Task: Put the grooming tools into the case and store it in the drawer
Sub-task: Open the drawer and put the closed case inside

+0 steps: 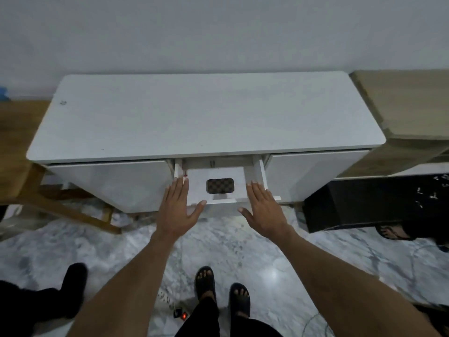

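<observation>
A small checkered brown case (220, 186) lies closed inside the open white drawer (240, 176) at the middle of a white cabinet (194, 113). My left hand (178, 207) is flat and open at the drawer's front left corner, its fingertips on the left side wall. At the front right corner my right hand (263, 207) is spread the same way, fingers pointing at the right side wall. Neither hand holds anything. No loose grooming tools are visible.
A wooden stand (408, 110) sits to the right of the cabinet, with a black box (379, 203) below it. A wooden frame (60, 207) leans at the left. My sandalled feet (222, 290) stand on marble floor, near a small device with a red light (183, 315).
</observation>
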Demonstrator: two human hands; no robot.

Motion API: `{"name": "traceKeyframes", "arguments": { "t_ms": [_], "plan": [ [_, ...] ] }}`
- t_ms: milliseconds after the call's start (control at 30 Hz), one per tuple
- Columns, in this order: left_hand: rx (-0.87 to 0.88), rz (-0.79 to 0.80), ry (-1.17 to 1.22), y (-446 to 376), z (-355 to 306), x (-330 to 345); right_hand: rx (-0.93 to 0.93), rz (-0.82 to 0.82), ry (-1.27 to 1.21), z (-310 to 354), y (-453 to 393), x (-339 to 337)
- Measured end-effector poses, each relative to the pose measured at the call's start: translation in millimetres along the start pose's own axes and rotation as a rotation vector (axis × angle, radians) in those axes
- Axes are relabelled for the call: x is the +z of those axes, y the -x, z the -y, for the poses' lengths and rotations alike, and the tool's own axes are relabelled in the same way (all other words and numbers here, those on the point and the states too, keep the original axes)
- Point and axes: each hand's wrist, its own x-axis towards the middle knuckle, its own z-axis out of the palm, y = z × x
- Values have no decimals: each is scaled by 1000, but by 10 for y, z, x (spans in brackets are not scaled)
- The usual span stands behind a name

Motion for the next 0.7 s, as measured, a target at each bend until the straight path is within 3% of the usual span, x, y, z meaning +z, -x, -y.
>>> {"name": "traceKeyframes", "arguments": {
  "t_ms": [267, 700],
  "plan": [
    [-9, 48, -49, 591, -87, 280, 30, 88, -9, -71, 387, 339],
    [-38, 44, -49, 434, -4, 434, 83, 94, -7, -74, 135, 349]
  ]
}}
